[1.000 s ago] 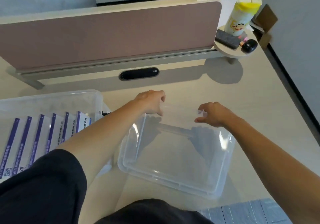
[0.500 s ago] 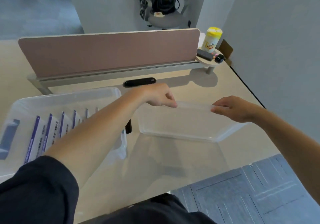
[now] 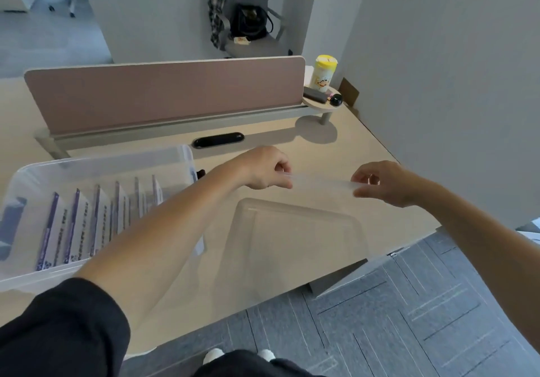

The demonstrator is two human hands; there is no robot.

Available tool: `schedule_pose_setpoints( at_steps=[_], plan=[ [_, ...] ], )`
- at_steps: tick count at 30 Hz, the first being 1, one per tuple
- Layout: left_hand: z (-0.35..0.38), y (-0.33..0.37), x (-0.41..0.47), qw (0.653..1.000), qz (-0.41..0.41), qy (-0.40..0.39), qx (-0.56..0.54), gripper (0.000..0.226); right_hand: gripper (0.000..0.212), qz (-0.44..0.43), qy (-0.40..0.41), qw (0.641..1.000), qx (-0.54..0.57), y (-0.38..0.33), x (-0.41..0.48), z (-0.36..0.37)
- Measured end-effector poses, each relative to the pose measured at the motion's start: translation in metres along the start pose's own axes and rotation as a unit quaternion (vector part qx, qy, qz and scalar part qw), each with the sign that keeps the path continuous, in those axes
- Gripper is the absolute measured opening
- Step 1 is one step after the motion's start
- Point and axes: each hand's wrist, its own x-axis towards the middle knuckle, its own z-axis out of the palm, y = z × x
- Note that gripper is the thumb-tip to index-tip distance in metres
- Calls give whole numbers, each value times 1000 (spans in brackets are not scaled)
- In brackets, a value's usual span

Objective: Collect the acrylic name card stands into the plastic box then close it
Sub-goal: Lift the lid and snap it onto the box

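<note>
both hands up over the desk, holding the clear lid by its far edge. left hand pinches the far-left part of that edge, right hand pinches the far-right part; fingers curled, not spread. the lid hangs tilted, far edge high, near edge drooping toward the person, clear of the desk.

the plastic box sits on the desk to the left, open. the name card stands are upright inside in a row; about 6 countable, more cannot be ruled out. no stands seen loose on the desk, so collecting looks done and closing is the step in hand.

judgement for doing it well:
- carry the lid left, level it before lowering.
- line up the corners with the box rim first.
- the stands look tall; check they clear the lid.
- the lid is thin and flexes, so press along the edges, not the middle.
</note>
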Motion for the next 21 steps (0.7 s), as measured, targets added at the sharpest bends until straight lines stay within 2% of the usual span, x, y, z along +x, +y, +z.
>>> schedule_pose_setpoints(
  at_steps=[5, 9, 13, 16, 21],
  plan=[
    [-5, 10, -8, 994, -28, 75, 74, 19, 28, -45, 73, 996, -39, 6, 14, 1],
    [-4, 4, -39, 978, -92, 125, 136, 28, 29, -83, 96, 991, -46, -16, 35, 14],
    [-9, -26, -97, 958, -157, 176, 162, 28, 31, -151, 85, 983, -56, -73, 63, 35],
    [-15, -52, -146, 945, -202, 193, 172, 26, 34, -196, 75, 975, -72, -124, 79, 54],
    [-13, -106, -232, 923, -250, 212, 203, 33, 35, -243, 50, 962, -112, -215, 96, 96]
  ],
)
